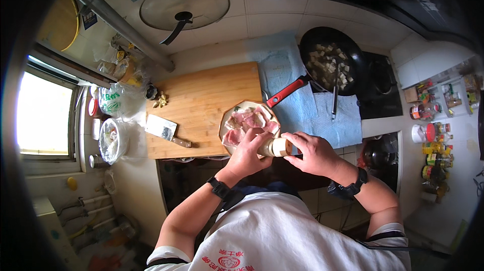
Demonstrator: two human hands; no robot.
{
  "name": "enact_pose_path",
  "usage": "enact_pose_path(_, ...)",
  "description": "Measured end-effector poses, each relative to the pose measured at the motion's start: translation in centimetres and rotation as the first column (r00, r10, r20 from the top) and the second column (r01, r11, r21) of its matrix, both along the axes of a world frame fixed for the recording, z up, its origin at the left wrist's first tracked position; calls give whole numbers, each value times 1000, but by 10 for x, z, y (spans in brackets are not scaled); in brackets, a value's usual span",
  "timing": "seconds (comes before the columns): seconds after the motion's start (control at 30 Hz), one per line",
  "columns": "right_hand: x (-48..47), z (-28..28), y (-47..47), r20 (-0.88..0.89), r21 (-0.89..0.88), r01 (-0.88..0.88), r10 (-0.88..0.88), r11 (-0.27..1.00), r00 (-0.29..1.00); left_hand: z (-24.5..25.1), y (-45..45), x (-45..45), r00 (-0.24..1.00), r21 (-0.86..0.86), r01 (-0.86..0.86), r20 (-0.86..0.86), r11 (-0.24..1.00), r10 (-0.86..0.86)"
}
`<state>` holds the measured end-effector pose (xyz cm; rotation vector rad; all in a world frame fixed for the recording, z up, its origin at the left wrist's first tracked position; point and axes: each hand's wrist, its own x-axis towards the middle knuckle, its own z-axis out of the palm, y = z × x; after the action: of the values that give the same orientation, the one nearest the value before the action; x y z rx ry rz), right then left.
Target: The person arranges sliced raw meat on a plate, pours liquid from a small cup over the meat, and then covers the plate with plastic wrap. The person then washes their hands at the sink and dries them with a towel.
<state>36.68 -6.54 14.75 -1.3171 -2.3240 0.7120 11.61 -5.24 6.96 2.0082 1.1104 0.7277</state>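
Observation:
My left hand (249, 150) wraps around a glass seasoning jar (267, 148), tilted on its side above the front of a plate. The thumb and fingers of my right hand (315, 154) grip the jar's pale wooden top (281, 147). Below the jar, slices of raw pink meat (251, 118) lie on the many-sided plate (221, 129) with a brown rim. This plate sits at the right front corner of a wooden cutting board (204, 93). Whether anything falls from the jar cannot be seen.
A cleaver (162, 127) and garlic cloves (162, 100) lie on the board's left. To the right, a black wok (355, 52) holds pale cubes (321, 57); its red handle (285, 91) reaches towards the plate. Blue cloths (332, 104) cover the counter beneath. Bottles (435, 159) line the far right.

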Motion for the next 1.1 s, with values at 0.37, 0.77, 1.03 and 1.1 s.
enact_pose_path(0.37, 35, 42, -101, 339, 240, -129, 41, 962, 940, 9, -25, 35, 775, -195, 613, 339, 766, -534)
enact_pose_path(0.77, 227, 83, -205, 7, 118, 178, -180, 977, 984, 41, -61, 241, 534, -615, 739, 783, -275, -319)
enact_pose_path(1.03, 380, 119, -275, 101, -12, 328, -325, 945, 940, 69, -105, 420, 441, -532, 695, 847, -484, -297)
enact_pose_path(1.1, 410, 122, -285, -135, -174, 413, -437, 894, 889, 78, -104, 459, 453, -616, 694, 776, -372, -438)
